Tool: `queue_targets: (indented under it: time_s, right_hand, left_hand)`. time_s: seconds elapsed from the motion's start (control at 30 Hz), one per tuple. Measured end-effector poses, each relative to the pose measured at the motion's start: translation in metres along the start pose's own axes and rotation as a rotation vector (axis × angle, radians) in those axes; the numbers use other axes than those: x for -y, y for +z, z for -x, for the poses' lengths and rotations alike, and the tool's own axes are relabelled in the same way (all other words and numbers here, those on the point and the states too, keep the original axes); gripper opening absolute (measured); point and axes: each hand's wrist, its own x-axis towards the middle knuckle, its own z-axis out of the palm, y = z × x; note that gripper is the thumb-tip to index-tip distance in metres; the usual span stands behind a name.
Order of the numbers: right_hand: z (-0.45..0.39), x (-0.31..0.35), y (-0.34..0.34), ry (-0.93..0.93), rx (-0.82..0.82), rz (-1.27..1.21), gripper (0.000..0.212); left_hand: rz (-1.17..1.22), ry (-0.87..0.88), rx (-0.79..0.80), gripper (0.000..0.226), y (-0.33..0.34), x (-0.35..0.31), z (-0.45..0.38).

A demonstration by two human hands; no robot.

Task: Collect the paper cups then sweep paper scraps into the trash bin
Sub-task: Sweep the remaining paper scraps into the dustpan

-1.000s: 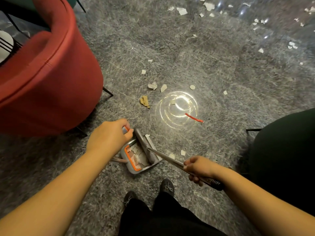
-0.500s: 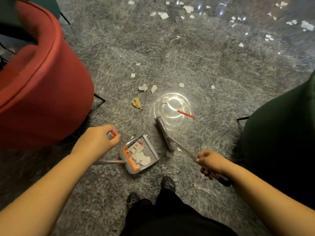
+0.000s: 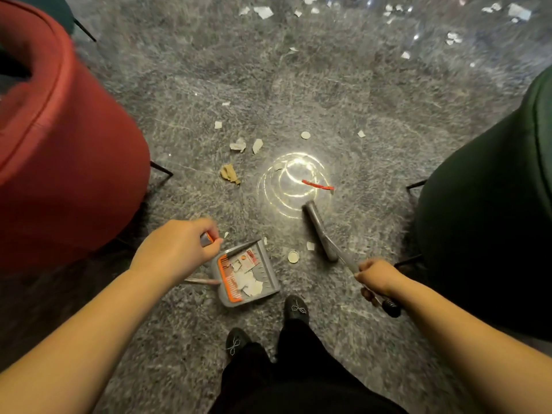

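My left hand (image 3: 176, 249) grips the top of the dustpan's handle. The grey dustpan (image 3: 270, 282) with an orange lip stands on the floor below it and holds several white scraps. My right hand (image 3: 378, 276) grips the broom's metal handle. The grey broom head (image 3: 319, 231) rests on the floor to the right of the pan. Between pan and broom lie a round paper scrap (image 3: 293, 256) and a small white scrap (image 3: 310, 245). Further out lie a red strip (image 3: 316, 184), a brown crumpled scrap (image 3: 229, 173) and white scraps (image 3: 239, 144). No paper cup or trash bin is in view.
A red armchair (image 3: 59, 150) fills the left side, a dark green chair (image 3: 493, 210) the right, each with thin black legs. Many more paper scraps (image 3: 263, 11) lie along the far floor. My black shoes (image 3: 295, 307) stand just behind the dustpan on grey marbled floor.
The broom head has left the dustpan's mouth and swung out to the right. The dustpan has stayed under my left hand, and the view has shifted right.
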Motion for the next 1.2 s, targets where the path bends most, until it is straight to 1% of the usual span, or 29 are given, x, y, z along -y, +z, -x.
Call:
queue_targets:
  time_s: [0.17, 0.3, 0.37, 0.4, 0.47, 0.5, 0.57, 0.77, 0.93, 1.07, 1.2]
  right_hand:
    - [0.012, 0.010, 0.028, -0.018, 0.080, -0.017, 0.026]
    - [0.019, 0.018, 0.047, -0.045, 0.172, 0.036, 0.014]
    - [0.022, 0.022, 0.055, -0.055, 0.207, 0.054, 0.004]
    - [0.024, 0.024, 0.058, -0.055, 0.223, 0.063, 0.004]
    - [0.027, 0.027, 0.063, -0.058, 0.263, 0.095, 0.020]
    - [0.029, 0.028, 0.065, -0.065, 0.284, 0.106, 0.023]
    - [0.035, 0.034, 0.068, -0.073, 0.307, 0.110, 0.019]
    - [0.057, 0.062, 0.073, -0.126, 0.291, 0.063, 0.015]
    - [0.067, 0.092, 0.084, -0.172, 0.243, 0.037, 0.020]
    - [0.060, 0.103, 0.094, -0.180, 0.190, 0.022, 0.025]
    - [0.046, 0.097, 0.096, -0.163, 0.143, 0.035, 0.030]
  left_hand:
    - [-0.017, -0.021, 0.007, 0.017, 0.003, 0.001, 0.007]
    - [-0.004, -0.037, 0.009, 0.017, 0.003, 0.002, 0.008]
    - [0.004, -0.043, 0.013, 0.016, 0.004, 0.005, 0.010]
    - [0.006, -0.042, 0.013, 0.016, 0.004, 0.006, 0.012]
    - [0.011, -0.042, 0.010, 0.016, 0.004, 0.010, 0.016]
    - [0.018, -0.048, 0.011, 0.016, 0.004, 0.013, 0.019]
    - [0.052, -0.076, -0.001, 0.015, 0.003, 0.021, 0.026]
    - [0.188, -0.209, -0.075, 0.020, -0.002, 0.054, 0.053]
    - [0.239, -0.267, -0.141, 0.022, -0.010, 0.088, 0.071]
    - [0.231, -0.249, -0.106, 0.020, -0.013, 0.112, 0.076]
    - [0.186, -0.242, -0.050, 0.020, -0.007, 0.122, 0.073]
